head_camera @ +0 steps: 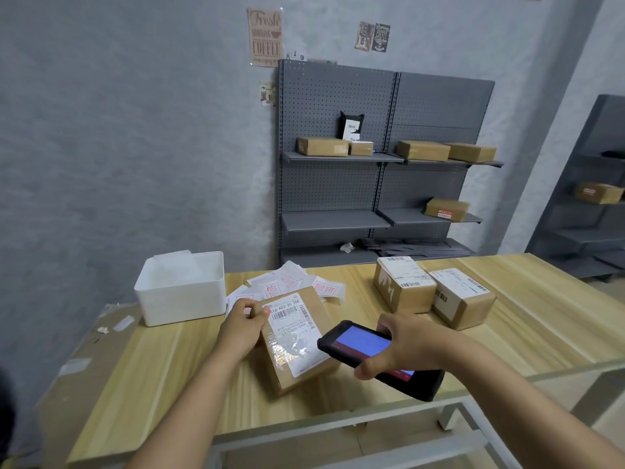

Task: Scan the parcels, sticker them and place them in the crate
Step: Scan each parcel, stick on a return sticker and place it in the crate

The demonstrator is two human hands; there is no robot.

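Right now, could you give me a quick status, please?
Left hand holds parcel. Right hand grips scanner over its label. Nothing in the way.

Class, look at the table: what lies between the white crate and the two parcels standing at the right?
In the head view, loose stickers lie scattered between the white crate and the two parcels, with bare table beyond them.

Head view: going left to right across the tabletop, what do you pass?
White crate → left hand gripping the labelled parcel → handheld scanner in the right hand's grip → two waiting parcels, one then the other. The stickers overlap the parcel, so they are left out.
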